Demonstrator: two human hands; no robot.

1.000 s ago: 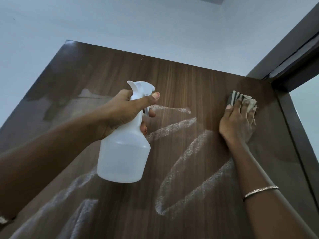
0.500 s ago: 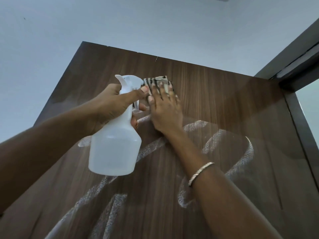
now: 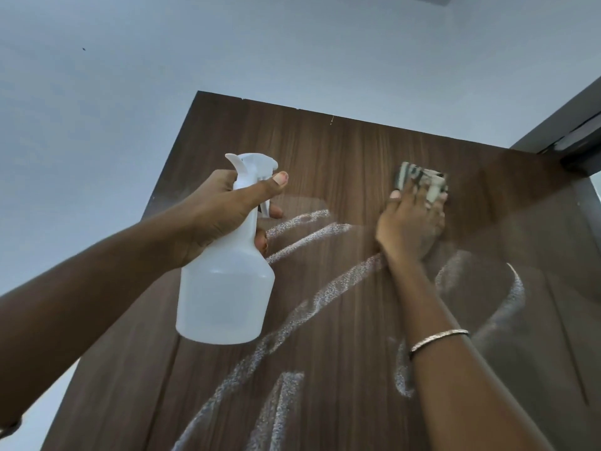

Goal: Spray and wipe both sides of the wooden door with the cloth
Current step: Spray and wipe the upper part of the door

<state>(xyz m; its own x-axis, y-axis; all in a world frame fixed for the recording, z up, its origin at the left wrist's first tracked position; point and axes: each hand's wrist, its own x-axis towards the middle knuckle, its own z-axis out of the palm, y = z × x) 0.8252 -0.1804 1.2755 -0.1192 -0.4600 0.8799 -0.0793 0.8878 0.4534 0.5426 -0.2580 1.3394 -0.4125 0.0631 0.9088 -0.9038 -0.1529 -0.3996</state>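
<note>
The dark wooden door (image 3: 341, 151) fills the view from below, its top edge high up, with white wet streaks curving across its face. My left hand (image 3: 221, 209) grips the neck of a white translucent spray bottle (image 3: 227, 284), held up in front of the door's left part. My right hand (image 3: 411, 222) presses a folded striped cloth (image 3: 419, 179) flat against the door near its upper right. The fingers lie spread over the cloth, which sticks out above the fingertips. A thin bracelet sits on that wrist.
The dark door frame (image 3: 572, 131) runs along the upper right, close to the door's right edge. Pale wall and ceiling (image 3: 227, 53) lie above and to the left of the door.
My right hand slid the cloth left to beside the bottle, then back right across the upper door. The view shifted, and the bottle stayed raised in my left hand.
</note>
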